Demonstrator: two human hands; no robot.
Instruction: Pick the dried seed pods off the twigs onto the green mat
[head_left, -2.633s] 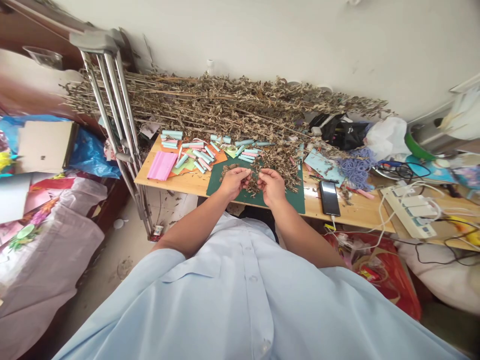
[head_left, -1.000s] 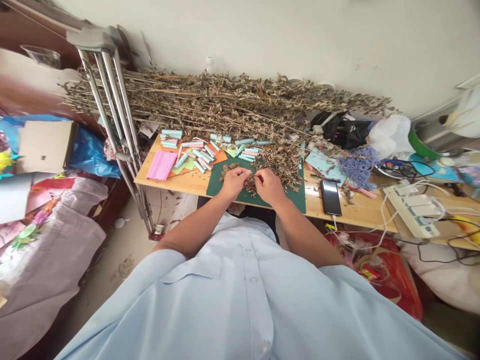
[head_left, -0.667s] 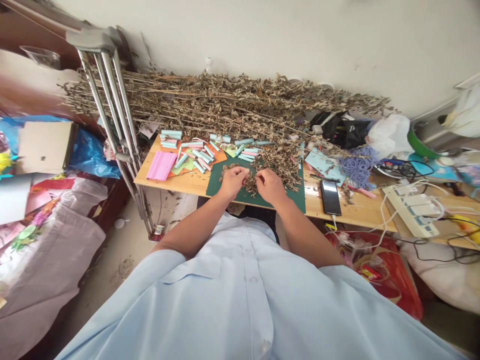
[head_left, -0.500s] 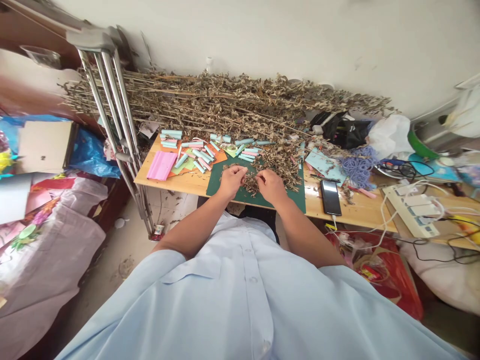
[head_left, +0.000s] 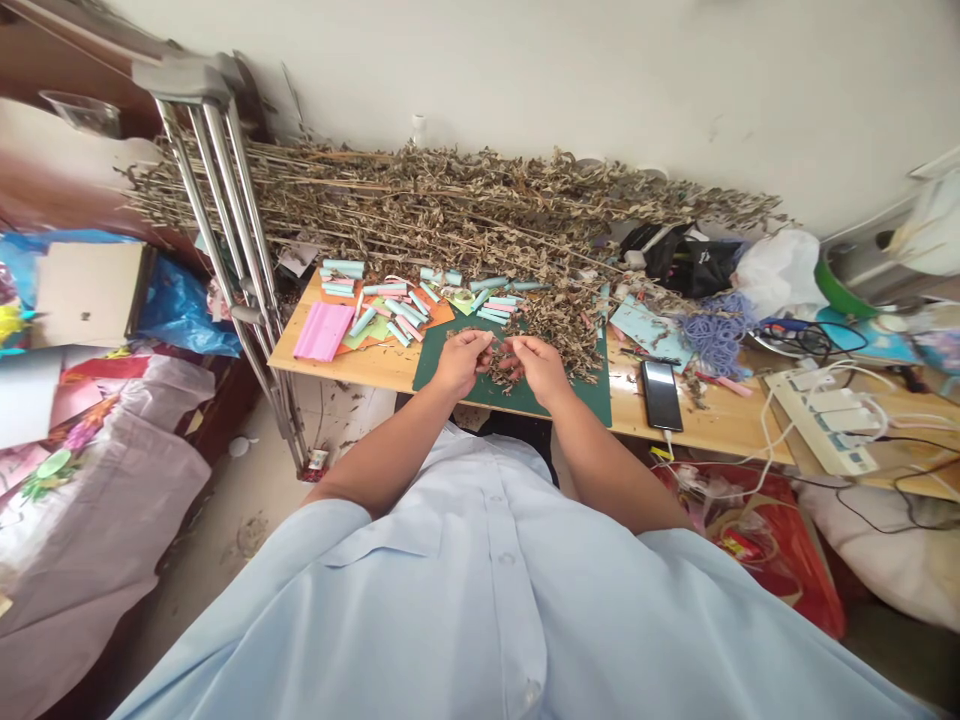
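Over the green cutting mat (head_left: 431, 365), my left hand (head_left: 463, 364) is closed in a pinch, thumb against forefinger. My right hand (head_left: 541, 370) faces it a short gap away, its fingers also pinched. A small bit of dried plant seems to be between the fingertips, its shape hard to make out. Loose dried leaves (head_left: 574, 340) are heaped on the mat behind and beside my right hand. Left of the mat lie several rolled paper tubes (head_left: 397, 312) in blue, pink and green, with a pink paper stack (head_left: 324, 332) beside them.
Long dried plant stalks (head_left: 420, 200) lie along the wall. A metal crutch (head_left: 225, 200) leans at the table's left end. To the right are a phone (head_left: 662, 395) on a cable, purple yarn (head_left: 716, 335) and a power strip (head_left: 821, 420) with trailing cords.
My right hand has lifted slightly from the leaves, and its fingers have turned towards my left fingertips. My left hand has shifted only a little, its lower fingers curling differently. The surroundings are unchanged.
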